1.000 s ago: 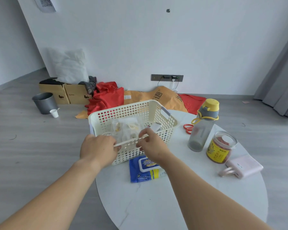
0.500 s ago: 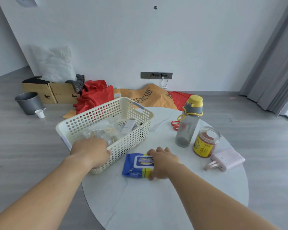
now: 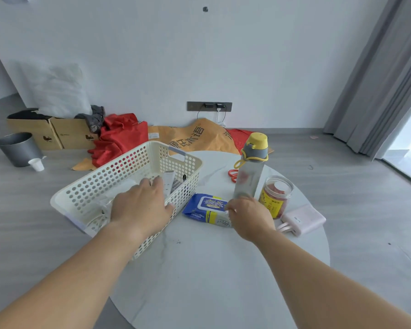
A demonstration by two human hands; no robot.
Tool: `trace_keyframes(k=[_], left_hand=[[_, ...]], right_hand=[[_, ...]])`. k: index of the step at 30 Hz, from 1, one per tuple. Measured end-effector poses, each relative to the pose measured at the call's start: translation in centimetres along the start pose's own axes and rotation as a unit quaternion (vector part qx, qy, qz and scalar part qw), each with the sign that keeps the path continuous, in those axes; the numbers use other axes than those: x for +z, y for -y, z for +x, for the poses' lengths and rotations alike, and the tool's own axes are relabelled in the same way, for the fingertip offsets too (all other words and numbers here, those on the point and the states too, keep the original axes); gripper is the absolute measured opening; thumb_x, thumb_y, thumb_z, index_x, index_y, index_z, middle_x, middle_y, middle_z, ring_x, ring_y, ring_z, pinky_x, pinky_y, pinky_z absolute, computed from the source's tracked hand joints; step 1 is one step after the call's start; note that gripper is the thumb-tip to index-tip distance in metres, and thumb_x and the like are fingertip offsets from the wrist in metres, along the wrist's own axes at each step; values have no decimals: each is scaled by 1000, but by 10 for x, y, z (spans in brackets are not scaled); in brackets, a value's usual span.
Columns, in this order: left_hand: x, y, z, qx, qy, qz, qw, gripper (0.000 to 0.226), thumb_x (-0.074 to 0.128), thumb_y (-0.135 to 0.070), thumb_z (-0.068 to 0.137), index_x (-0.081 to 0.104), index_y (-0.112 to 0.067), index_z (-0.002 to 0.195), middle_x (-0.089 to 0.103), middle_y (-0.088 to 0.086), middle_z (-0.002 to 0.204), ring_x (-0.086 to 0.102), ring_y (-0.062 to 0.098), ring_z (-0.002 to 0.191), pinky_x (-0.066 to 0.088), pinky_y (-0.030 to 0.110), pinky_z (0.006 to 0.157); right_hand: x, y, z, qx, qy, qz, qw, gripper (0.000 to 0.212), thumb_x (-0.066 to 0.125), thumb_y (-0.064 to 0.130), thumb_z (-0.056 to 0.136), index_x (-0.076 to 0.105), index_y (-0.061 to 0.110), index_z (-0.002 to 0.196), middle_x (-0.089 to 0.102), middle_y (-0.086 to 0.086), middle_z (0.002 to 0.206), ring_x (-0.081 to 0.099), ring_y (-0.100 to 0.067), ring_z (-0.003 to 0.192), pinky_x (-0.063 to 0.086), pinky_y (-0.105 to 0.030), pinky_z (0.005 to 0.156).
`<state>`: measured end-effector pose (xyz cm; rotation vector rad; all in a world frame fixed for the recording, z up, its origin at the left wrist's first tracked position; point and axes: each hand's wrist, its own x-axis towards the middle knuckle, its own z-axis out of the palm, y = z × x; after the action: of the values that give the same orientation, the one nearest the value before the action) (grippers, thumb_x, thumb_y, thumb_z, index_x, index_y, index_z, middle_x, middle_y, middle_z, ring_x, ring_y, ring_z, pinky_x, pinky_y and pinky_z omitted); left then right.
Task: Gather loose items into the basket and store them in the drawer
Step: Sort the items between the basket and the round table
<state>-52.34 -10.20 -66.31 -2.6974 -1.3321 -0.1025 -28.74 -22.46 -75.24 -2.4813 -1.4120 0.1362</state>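
Basket [image 3: 119,184] under left hand [image 3: 140,207]; right hand [image 3: 249,217] touching wipes pack [image 3: 204,208]

Left hand [image 3: 141,205] on basket [image 3: 119,176] rim — right hand [image 3: 248,216] pinching wipes pack [image 3: 203,208]

From my feed I see two bare forearms reaching in from the bottom edge, with no sleeves anywhere along them up to where the frame cuts them off. The left hand [image 3: 141,207] and the right hand [image 3: 249,218] are both uncovered: no gloves, rings, watch or wristband show on the wrists or fingers.
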Motion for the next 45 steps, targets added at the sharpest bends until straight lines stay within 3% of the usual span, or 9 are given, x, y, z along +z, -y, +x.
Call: trace_keyframes(k=[3, 8, 12, 17, 25, 28, 33, 41, 45], left_hand=[[-3, -38, -2, 93, -156, -113, 977, 15, 49, -41, 98, 49, -25, 98, 56, -5, 96, 59, 22, 92, 46, 36, 62], [44, -100, -4, 200, 21, -63, 977, 27, 41, -36, 101, 64, -27, 112, 59, -2, 118, 56, 24, 112, 49, 38, 88], [82, -112, 12, 191, 125, -83, 970, 41, 46, -33, 98, 57, -41, 137, 30, -1, 160, 29, 32, 146, 34, 46, 115], [113, -126, 26, 191, 198, -85, 958, 50, 41, -36, 102, 36, -55, 148, -12, -5, 172, -15, 42, 156, 4, 64, 124], [124, -156, 39, 112, 173, -41, 978, 62, 32, -41, 103, 8, -62, 155, -24, -3, 171, -14, 46, 155, 20, 60, 119], [122, -155, 41, 114, 180, -67, 975, 63, 35, -38, 101, 13, -63, 154, -21, -4, 171, -12, 45, 154, 15, 61, 120], [116, -139, 36, 148, 157, -130, 968, 50, 46, -31, 97, 52, -55, 140, -2, -1, 173, -1, 32, 155, 12, 51, 123], [94, -127, 19, 173, 151, -226, 947, 33, 49, -30, 97, 68, -41, 121, 46, -12, 142, 28, 17, 139, 27, 39, 116], [91, -115, 8, 189, 184, -242, 934, 30, 49, -27, 97, 71, -38, 114, 54, -14, 132, 35, 14, 130, 34, 33, 113]], right_hand=[[-27, -23, -13, 57, -126, 74, 988, 25, 50, 25, 99, 74, 29, 102, 73, 4, 102, 62, -27, 102, 52, -39, 79], [-61, -78, -23, 235, -267, 219, 908, 25, 47, 22, 95, 72, 28, 96, 70, -1, 90, 57, -29, 102, 49, -39, 82], [-65, -114, -24, 328, -225, 293, 869, 37, 43, 36, 81, 67, 29, 107, 69, -4, 114, 56, -33, 119, 50, -50, 101], [-59, -112, -15, 255, -155, 302, 905, 53, 67, 52, 91, 56, 35, 140, 52, 1, 137, 43, -23, 134, 38, -48, 116], [-46, -126, 4, 178, -121, 256, 942, 49, 46, 5, 99, 59, 41, 130, 55, 9, 143, 62, -15, 110, 47, -32, 82], [-45, -150, -2, 269, -151, 236, 921, 57, 45, 8, 92, 48, 31, 145, 54, -1, 149, 53, -29, 126, 46, -41, 98], [-18, -174, -33, 259, 128, 52, 956, 89, 61, 37, 82, 21, 54, 159, 6, 7, 170, 3, -32, 157, 31, -50, 123], [-33, -161, -26, 209, 168, -82, 960, 86, 83, 40, 72, 36, 44, 144, 32, -4, 128, 31, -30, 121, 52, -46, 95], [-32, -166, -34, 190, 113, -56, 974, 59, 85, 45, 74, 49, 38, 120, 36, 6, 148, 31, -25, 138, 46, -45, 103]])
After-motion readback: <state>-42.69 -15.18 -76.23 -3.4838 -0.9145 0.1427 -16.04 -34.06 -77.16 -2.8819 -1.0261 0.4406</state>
